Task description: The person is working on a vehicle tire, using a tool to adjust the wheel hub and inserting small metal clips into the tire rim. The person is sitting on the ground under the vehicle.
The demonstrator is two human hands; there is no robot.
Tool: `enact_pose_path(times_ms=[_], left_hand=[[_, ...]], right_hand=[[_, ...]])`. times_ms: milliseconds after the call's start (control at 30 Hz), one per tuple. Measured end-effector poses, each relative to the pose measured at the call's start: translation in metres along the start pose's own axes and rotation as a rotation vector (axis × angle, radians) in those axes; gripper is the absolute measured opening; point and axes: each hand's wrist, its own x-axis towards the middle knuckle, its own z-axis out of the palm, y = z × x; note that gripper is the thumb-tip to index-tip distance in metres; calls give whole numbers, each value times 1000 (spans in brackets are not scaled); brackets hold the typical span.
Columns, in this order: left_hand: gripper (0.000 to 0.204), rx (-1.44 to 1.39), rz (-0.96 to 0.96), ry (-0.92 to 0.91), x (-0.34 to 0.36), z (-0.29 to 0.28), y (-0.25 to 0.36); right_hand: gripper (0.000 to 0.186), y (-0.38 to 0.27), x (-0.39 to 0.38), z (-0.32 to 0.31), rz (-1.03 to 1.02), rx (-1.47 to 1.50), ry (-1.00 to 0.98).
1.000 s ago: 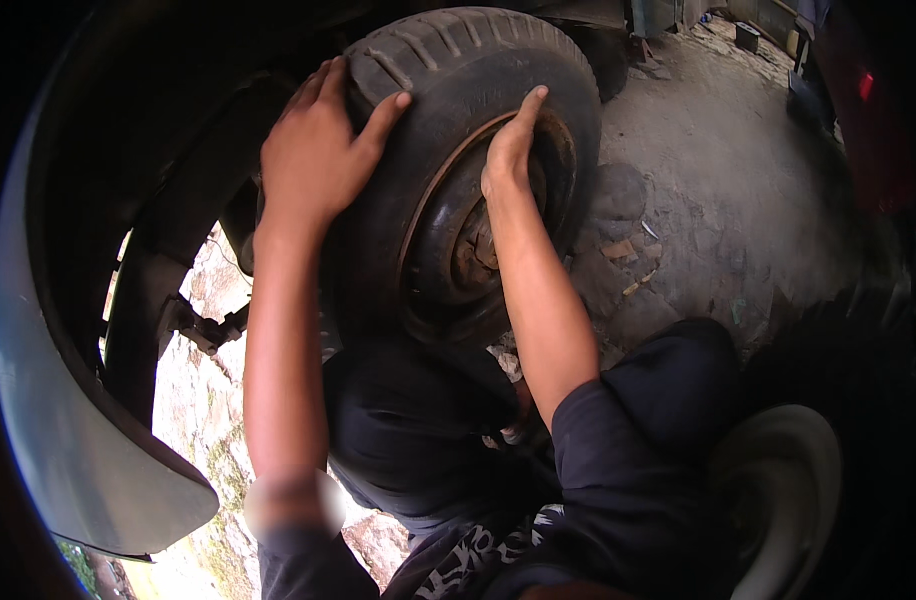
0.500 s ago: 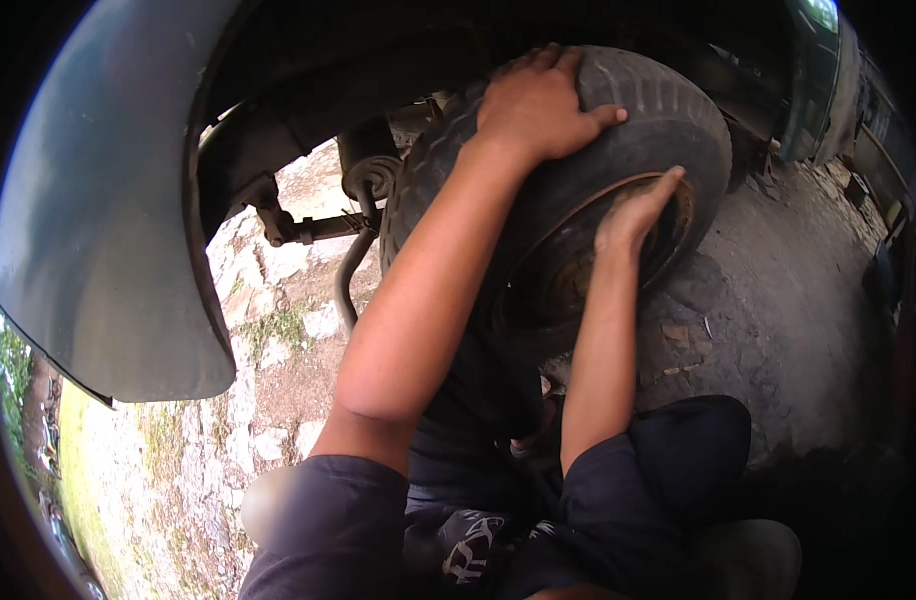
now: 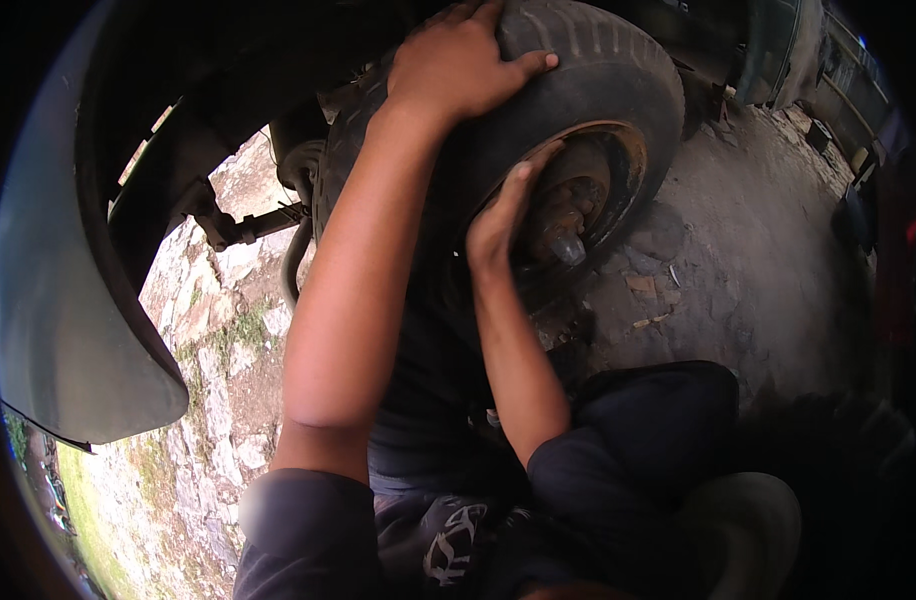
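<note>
Roughly upright under a dark vehicle body (image 3: 218, 60): treaded tyre (image 3: 618, 85), with rusty-edged rim (image 3: 633, 150) and jutting hub (image 3: 568, 245) at its centre. Left hand (image 3: 458, 65) laid over the tyre's upper tread, thumb spread wide of the fingers, clamped on nothing. Right hand (image 3: 496, 222) against the rim's left edge, within the tyre's face, fingers straight and seemingly close together, not visibly wrapped round anything. By the look of this hold, a matter of steadying or turning the wheel: keep the left palm firm on the tread, press evenly, push from the arms rather than the fingertips, and keep the right fingers out of the gap between rim and hub. Cannot tell how the tyre bears on the ground. Just left of the tyre, a curved pipe (image 3: 294, 270) and dark canister (image 3: 303, 152), best kept clear of; farther left of it, a grey-green fender (image 3: 73, 330) beyond sunlit stone paving (image 3: 223, 400). Below and right of the tyre, a dark-trousered knee (image 3: 668, 405), leaving little elbow room. Right of the tyre, dusty ground (image 3: 768, 230) with brick fragments (image 3: 640, 284), a likely hindrance underfoot.
</note>
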Motion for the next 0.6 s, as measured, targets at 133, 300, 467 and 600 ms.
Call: enact_pose_path(times_ms=[133,300,467,600], left_hand=[[94,16,30,24,2,1,1],[93,-3,16,53,-6,-2,9],[90,2,37,78,-1,4,3],[84,41,132,196,-3,12,-3]], right_hand=[[109,3,-5,-10,-67,-22,-84],[102,23,69,-39,102,191,34],[99,11,-42,0,-129,-9,-53],[101,11,-38,-10,-144,3,-157]])
